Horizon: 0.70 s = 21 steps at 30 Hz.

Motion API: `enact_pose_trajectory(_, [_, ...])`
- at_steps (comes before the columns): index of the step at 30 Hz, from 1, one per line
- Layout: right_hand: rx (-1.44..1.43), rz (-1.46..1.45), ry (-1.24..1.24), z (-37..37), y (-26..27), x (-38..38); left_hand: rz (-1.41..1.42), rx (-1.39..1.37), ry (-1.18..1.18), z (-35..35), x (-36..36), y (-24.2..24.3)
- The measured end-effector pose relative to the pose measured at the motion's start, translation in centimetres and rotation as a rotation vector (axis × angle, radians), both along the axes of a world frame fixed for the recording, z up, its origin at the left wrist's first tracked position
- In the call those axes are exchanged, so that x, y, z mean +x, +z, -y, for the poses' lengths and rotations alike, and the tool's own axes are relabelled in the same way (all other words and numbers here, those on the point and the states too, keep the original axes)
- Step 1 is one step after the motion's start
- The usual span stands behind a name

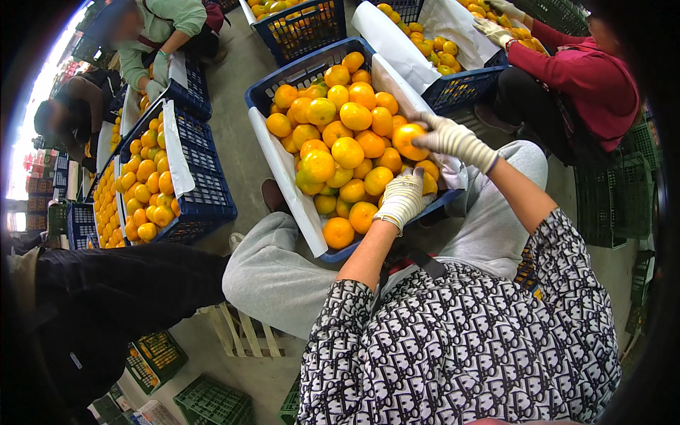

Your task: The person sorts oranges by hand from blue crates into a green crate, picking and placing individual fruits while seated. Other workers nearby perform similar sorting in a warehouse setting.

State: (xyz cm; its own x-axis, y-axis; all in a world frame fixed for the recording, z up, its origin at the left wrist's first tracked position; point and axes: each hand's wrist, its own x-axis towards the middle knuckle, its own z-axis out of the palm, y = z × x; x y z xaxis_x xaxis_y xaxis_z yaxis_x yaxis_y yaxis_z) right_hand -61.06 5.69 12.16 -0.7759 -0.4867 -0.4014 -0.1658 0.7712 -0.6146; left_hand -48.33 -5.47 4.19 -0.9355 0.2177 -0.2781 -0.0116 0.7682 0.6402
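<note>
Between my knees stands a blue plastic crate [254, 94], its sides lined with white paper [287, 183] and heaped with orange and yellow-green mandarins [348, 152]. Striped knit gloves cover both my hands. My right hand [458, 141], over the crate's right side, grips an orange mandarin [408, 141] that looks slightly blurred. Lower down, near the crate's front right corner, my left hand [402, 201] rests among the fruit. Its fingertips touch or lie beside a mandarin [429, 184]; whether they hold one is hidden.
More blue crates of mandarins stand at left [204, 170], top [308, 32] and upper right [462, 87]. A person in red [579, 79] handles fruit at right; another in green [159, 32] works upper left. A dark-clothed leg [133, 287] is close at left. Green crates [616, 196] stand at right.
</note>
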Motion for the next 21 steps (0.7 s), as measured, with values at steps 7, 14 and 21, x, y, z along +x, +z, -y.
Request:
enact_pose_trajectory(7, [0.445, -0.450, 0.522, 0.6, -6.4, -0.4, 0.032, 0.010, -0.001, -0.3, 0.0, 0.7])
enact_pose_trajectory(14, [0.274, -0.473, 0.388, 2.5, -1.3, 1.0, -0.008, 0.009, 0.036, 0.1, 0.4, -0.7])
enact_pose_trajectory(21, [0.552, -0.270, 0.481, -1.5, 0.9, 4.0, -0.027, 0.018, 0.046, -0.3, 0.2, -0.6])
